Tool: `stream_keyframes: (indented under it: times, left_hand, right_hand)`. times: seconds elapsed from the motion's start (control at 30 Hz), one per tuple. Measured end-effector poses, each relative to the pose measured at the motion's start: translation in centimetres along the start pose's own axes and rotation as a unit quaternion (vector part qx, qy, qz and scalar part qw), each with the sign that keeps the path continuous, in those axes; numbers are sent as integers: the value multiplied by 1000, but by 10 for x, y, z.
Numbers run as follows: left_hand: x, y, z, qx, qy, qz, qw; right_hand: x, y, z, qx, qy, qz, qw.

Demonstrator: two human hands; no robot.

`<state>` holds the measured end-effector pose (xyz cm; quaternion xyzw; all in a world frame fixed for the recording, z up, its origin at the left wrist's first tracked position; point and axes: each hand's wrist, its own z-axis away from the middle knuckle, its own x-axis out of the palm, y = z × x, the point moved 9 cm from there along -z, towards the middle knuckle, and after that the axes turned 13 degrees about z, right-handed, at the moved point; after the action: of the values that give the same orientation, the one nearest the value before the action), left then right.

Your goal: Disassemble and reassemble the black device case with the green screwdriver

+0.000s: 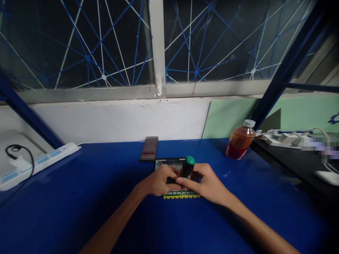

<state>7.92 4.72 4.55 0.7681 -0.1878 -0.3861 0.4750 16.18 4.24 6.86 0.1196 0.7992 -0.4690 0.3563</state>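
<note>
A screwdriver (188, 166) with a green-capped dark handle stands roughly upright at the middle of the table. My right hand (210, 183) has its fingers closed around the lower part of it. Close beside, my left hand (160, 180) is closed in a pinch near the screwdriver's lower end, and what it pinches is hidden. Below the fingers shows a green circuit board (173, 193) with a yellow front edge. Behind the hands lies a dark, flat case (169, 163), partly covered by them. The screwdriver's tip is out of sight.
On the blue table (106, 211), a dark pixelated flat object (149, 150) lies behind the case. A bottle of reddish drink (240, 140) stands at the back right. White power strips (45, 160) with cables lie at the left and on the right side surface.
</note>
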Motion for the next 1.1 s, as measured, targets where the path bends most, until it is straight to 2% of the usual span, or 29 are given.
stream_keyframes:
  times: [0.87, 1.1]
  left_hand:
    - [-4, 3, -1, 14, 27, -39, 999]
    - [-3, 7, 1, 10, 7, -36, 999]
  right_hand:
    - [-2, 2, 0, 18, 4, -30, 999]
    - [-3, 2, -1, 18, 4, -24, 1000]
